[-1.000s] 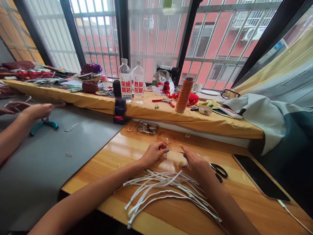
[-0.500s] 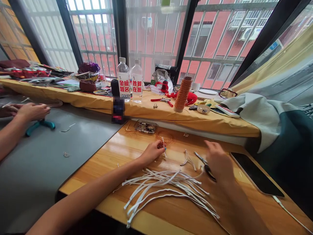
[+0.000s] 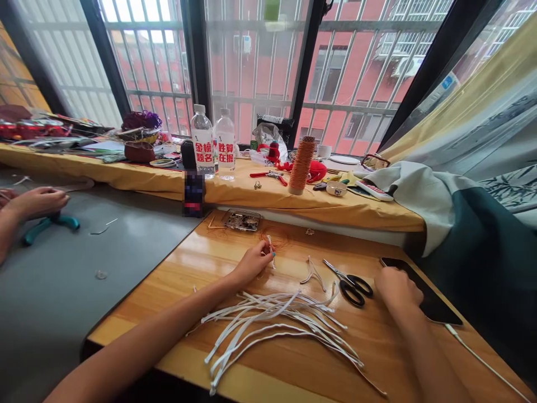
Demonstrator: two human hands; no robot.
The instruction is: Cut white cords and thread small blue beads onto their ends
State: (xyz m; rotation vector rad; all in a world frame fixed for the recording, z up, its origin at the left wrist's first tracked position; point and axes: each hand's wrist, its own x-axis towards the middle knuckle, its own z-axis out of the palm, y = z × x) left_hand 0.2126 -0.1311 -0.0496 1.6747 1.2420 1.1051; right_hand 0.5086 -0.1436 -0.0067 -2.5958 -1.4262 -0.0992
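And the right hand [image 3: 398, 290] has swung off the scissors [image 3: 347, 280], out to the phone [image 3: 436, 299], overlapping its left edge, fingers loosely curled; whether it touches or holds anything, you can't tell! The left hand [image 3: 251, 263] keeps its pinch, thumb and finger closed on a short white cord [image 3: 269, 246] poking up past the fingertips. Between the hands, scissors and a bent cord [image 3: 312, 273] lie on the tabletop [image 3: 377, 338]. Nearer the body, long cords [image 3: 277, 308] fan out. Just past the left hand, an orange coil [image 3: 280, 246], then the box [image 3: 242, 220]. Farther beyond, two bottles [image 3: 203, 143] in bold red print: 金榜题名 on the left one, 胜算在握 on the right!
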